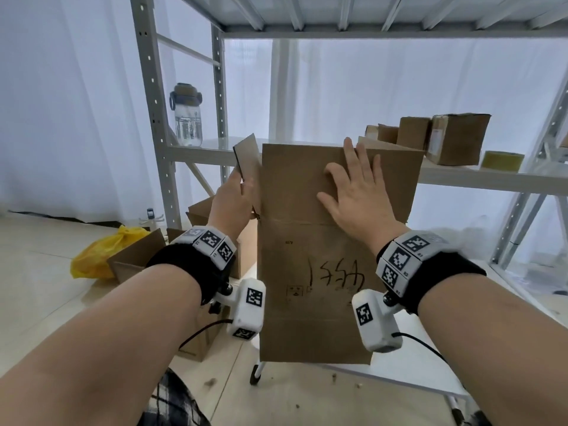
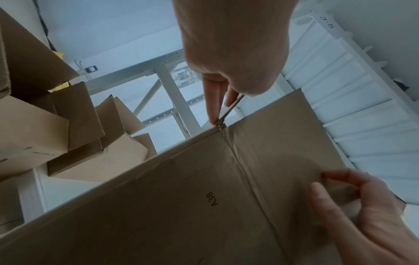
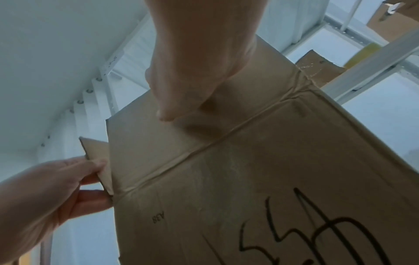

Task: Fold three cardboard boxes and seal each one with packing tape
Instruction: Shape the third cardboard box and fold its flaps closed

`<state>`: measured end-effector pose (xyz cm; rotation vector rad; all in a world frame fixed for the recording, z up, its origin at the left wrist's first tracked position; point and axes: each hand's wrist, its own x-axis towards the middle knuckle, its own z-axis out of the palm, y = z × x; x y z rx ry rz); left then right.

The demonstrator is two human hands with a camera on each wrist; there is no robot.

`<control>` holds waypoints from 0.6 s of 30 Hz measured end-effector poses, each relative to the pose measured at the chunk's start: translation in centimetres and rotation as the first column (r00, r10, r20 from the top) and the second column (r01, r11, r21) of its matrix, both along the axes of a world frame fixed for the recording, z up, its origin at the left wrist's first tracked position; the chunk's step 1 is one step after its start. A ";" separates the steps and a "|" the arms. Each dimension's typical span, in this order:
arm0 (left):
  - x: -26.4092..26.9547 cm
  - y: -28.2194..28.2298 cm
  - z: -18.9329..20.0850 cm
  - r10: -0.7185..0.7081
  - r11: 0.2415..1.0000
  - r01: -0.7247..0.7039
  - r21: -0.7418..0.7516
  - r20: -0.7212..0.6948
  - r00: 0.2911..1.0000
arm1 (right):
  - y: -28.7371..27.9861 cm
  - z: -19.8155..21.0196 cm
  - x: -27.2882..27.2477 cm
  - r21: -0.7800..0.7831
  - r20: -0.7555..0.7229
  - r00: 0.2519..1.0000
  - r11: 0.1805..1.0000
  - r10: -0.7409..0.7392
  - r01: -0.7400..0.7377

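cardboard box (image 1: 322, 256), printed "a38" and scrawled with black marker i can't read, stands upright in front of the shelf (image 1: 461, 176). right hand (image 1: 353, 192) lies spread flat on its top flap; left hand (image 1: 233, 195) pinches the side flap (image 1: 247, 158). on the shelf: four small boxes (image 1: 455, 138), one tape roll (image 1: 502, 161), one water bottle (image 1: 187, 115).

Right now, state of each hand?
Left hand: closed, pinching the side flap of the cardboard box.
Right hand: open, fingers spread flat on the box's front flap.
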<state>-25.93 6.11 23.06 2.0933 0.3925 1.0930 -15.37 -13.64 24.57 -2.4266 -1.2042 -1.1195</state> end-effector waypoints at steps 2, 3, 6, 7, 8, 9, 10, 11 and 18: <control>0.2 0.3 0.1 0.067 0.995 -0.066 0.069 -0.013 0.998 | 0.4 -0.3 0.2 -0.081 0.021 0.999 0.996 -0.032 0.034; 0.3 0.3 0.1 0.114 0.988 -0.112 0.102 -0.009 0.993 | 0.5 -0.3 0.1 -0.104 0.041 0.998 0.993 -0.054 0.058; 0.6 0.2 0.2 0.244 0.969 -0.244 0.032 0.010 0.970 | 0.3 0.4 0.0 -0.020 0.119 0.992 0.999 -0.037 0.040; 0.7 0.3 0.2 0.258 0.966 -0.258 -0.017 0.010 0.966 | 0.0 1.0 0.0 0.005 0.147 0.989 1.000 -0.026 0.026; 0.6 0.4 0.3 0.250 0.967 -0.249 -0.056 0.007 0.968 | -0.2 1.6 0.0 0.001 0.160 0.987 0.999 -0.032 0.032; 0.5 0.4 0.5 0.218 0.974 -0.216 -0.073 0.023 0.976 | -0.5 2.3 0.1 -0.014 0.155 0.986 0.998 -0.060 0.063; 0.4 0.4 0.7 0.173 0.983 -0.169 -0.072 0.054 0.983 | -0.8 2.8 0.3 -0.022 0.136 0.985 0.994 -0.107 0.111; 0.4 0.4 1.0 0.130 0.991 -0.126 -0.046 0.090 0.987 | -1.0 3.3 0.5 -0.020 0.110 0.981 0.986 -0.161 0.164; 0.9 -3.3 5.5 0.164 0.810 -0.247 0.532 0.199 0.966 | -1.3 4.4 -0.5 -0.083 0.062 0.964 0.962 -0.257 0.261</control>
